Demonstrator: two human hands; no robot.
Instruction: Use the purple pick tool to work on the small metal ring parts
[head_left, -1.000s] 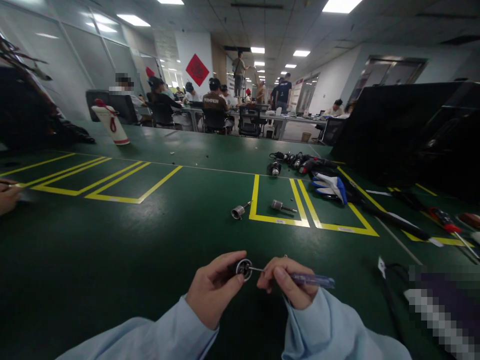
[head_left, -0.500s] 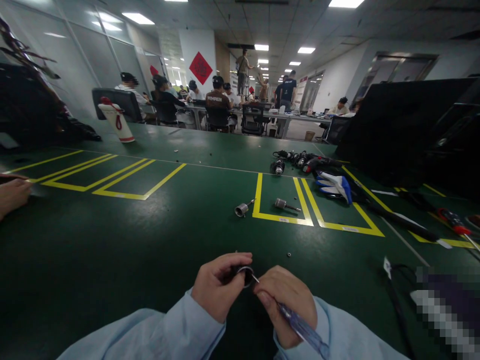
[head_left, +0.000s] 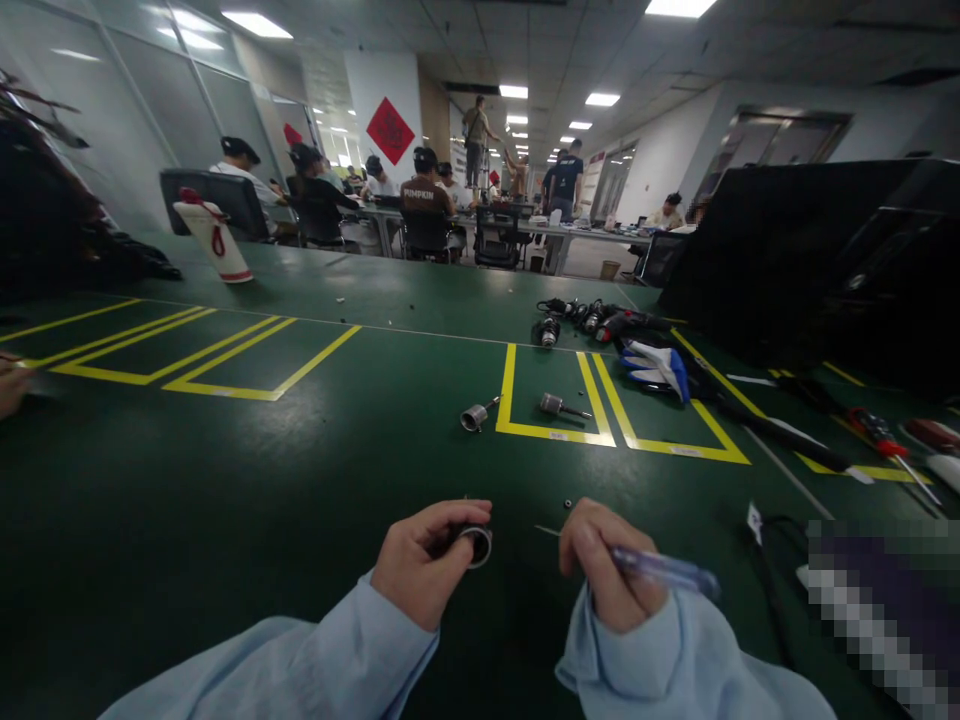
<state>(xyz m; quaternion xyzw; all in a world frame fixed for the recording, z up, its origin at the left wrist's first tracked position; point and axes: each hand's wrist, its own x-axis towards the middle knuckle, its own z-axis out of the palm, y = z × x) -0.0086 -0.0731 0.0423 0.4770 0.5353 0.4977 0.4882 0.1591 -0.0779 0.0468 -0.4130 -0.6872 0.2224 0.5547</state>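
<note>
My left hand (head_left: pixel 426 562) is closed around a metal hole saw (head_left: pixel 480 545), its round open end facing right; the rest is hidden by my fingers. To the right, my right hand (head_left: pixel 611 565) grips a small screwdriver (head_left: pixel 667 572) with a translucent purple handle. Its thin shaft points left, apart from the hole saw. A tiny nut-like ring (head_left: pixel 568 503) lies on the green table (head_left: pixel 300 520) just beyond my right hand. Farther off sit a second hole saw with a shank (head_left: pixel 474 417) and a third one (head_left: pixel 553 404) inside a yellow-taped outline.
A blue-and-white glove (head_left: pixel 654 370), black power tools with cords (head_left: pixel 592 318) and a red-handled screwdriver (head_left: pixel 879 432) lie to the right. A white cup (head_left: pixel 215 240) stands far left. Another person's hand (head_left: pixel 10 385) shows at the left edge. A large black object (head_left: pixel 795 270) stands at right.
My right hand has drawn the screwdriver out of the hole saw and away to the right, its handle now lying flatter. My left hand still holds the hole saw. The view has shifted slightly.
</note>
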